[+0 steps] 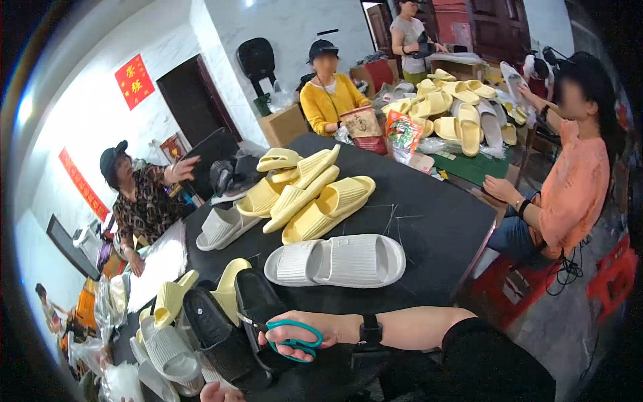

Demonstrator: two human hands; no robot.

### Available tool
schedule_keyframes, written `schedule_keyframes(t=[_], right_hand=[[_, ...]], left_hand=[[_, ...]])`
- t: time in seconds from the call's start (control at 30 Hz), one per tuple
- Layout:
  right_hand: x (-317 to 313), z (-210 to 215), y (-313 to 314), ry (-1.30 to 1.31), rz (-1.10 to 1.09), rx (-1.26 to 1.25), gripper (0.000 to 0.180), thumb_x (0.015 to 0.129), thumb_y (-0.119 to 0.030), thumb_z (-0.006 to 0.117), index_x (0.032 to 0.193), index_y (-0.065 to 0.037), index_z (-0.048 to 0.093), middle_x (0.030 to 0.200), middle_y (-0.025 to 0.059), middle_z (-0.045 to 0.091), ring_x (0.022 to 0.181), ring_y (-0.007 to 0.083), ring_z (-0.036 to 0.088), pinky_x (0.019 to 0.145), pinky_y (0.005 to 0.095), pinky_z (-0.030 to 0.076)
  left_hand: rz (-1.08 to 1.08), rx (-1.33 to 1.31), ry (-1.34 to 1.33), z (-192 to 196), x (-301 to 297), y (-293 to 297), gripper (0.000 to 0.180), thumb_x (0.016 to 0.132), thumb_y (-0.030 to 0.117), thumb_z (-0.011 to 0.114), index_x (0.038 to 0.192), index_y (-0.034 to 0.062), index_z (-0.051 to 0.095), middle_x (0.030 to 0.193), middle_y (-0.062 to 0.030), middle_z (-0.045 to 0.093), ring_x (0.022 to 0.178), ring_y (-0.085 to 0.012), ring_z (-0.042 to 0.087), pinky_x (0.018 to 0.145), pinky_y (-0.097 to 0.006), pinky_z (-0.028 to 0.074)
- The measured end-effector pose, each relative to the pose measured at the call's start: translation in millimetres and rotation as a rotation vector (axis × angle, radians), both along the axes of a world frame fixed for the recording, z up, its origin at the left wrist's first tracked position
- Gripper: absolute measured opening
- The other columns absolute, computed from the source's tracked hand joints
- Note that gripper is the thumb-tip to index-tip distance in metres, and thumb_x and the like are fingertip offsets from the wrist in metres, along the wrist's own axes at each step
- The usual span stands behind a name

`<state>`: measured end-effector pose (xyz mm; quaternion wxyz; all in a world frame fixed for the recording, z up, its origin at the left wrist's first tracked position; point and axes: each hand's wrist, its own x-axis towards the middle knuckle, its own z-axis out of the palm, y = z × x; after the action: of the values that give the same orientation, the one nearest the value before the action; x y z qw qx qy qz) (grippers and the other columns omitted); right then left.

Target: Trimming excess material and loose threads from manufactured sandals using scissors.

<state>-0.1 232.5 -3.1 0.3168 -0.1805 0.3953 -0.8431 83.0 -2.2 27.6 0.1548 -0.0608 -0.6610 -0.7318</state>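
My right hand [301, 333] is closed around a pair of scissors with teal handles [319, 338], the blades pointing left over the black slippers. One black slipper [204, 315] stands tilted just left of the blades, and another black slipper [258, 291] lies behind them. At the lower edge only part of my left hand [221, 392] shows, close to the black and grey slippers; its grip is cut off by the frame. Beyond my right hand a light grey slipper pair [345, 260] lies on the dark table [429, 221].
Yellow slippers [301, 194] are heaped mid-table, with grey slippers [167, 348] at the near left. Across sit a person in yellow [328, 100] and one in a patterned shirt [144, 201]. A person in orange [576, 181] sits right, near a green table [462, 167] piled with slippers.
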Motion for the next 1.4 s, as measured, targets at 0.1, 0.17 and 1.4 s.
schedule_keyframes(t=[0.1, 0.17, 1.4], right_hand=[[-5.1, -2.2, -2.4, 0.010, -0.060, 0.001, 0.032, 0.087, -0.032, 0.058, 0.101, -0.004, 0.051, 0.061, 0.0003, 0.050, 0.044, 0.0077, 0.048, 0.035, 0.0221, 0.042], [-9.3, -3.8, -2.5, -0.003, -0.084, 0.010, 0.033, 0.088, -0.033, 0.057, 0.102, -0.004, 0.051, 0.063, 0.0003, 0.050, 0.046, 0.0080, 0.048, 0.035, 0.0226, 0.041], [-13.5, -14.2, -6.9, -0.028, -0.108, -0.039, 0.031, 0.086, -0.033, 0.060, 0.097, -0.005, 0.052, 0.061, 0.0002, 0.051, 0.044, 0.0085, 0.049, 0.034, 0.0225, 0.041]], left_hand=[[-0.011, -0.005, -0.015, -0.7, 12.1, -18.7, 0.025, 0.088, 0.001, 0.054, 0.113, -0.0013, 0.051, 0.081, -0.0092, 0.058, 0.051, -0.0067, 0.044, 0.045, -0.017, 0.034], [-0.039, 0.002, -0.006, -1.3, 17.7, -32.4, 0.025, 0.088, 0.001, 0.054, 0.113, -0.0009, 0.051, 0.080, -0.0092, 0.059, 0.051, -0.0065, 0.044, 0.044, -0.017, 0.034], [-0.276, -0.631, 0.105, 22.0, 61.3, -71.0, 0.015, 0.085, 0.002, 0.037, 0.077, -0.0027, 0.048, 0.061, -0.0084, 0.042, 0.052, -0.0178, 0.044, 0.046, -0.028, 0.036]])
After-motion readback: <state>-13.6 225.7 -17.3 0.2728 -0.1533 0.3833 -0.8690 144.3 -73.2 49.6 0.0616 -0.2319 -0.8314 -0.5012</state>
